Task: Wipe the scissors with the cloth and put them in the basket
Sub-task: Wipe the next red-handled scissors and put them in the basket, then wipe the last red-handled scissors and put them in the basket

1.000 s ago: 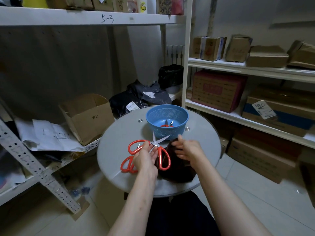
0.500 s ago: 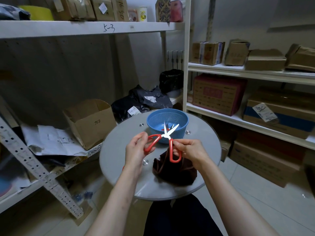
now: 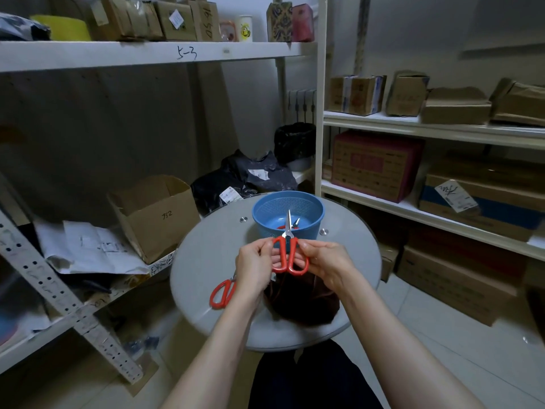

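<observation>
Red-handled scissors (image 3: 288,252) are held upright above the round table, blades closed and pointing toward the blue basket (image 3: 306,204). My left hand (image 3: 255,268) pinches the left handle loop and my right hand (image 3: 327,265) pinches the right one. A dark brown cloth (image 3: 303,302) lies crumpled on the table below my hands, touched by neither. A second pair of red scissors (image 3: 221,294) lies on the table to the left, partly hidden behind my left wrist. Another pair (image 3: 292,225) lies inside the basket.
The grey round table (image 3: 212,249) stands between white shelving units. An open cardboard box (image 3: 156,214) and loose papers (image 3: 88,246) sit on the left shelf, black bags (image 3: 250,178) behind the table, and stacked cartons (image 3: 374,163) on the right shelves.
The scissors were lifted off the table by both hands and raised toward the basket. Their blades and handles, spread half a second ago, have come together.
</observation>
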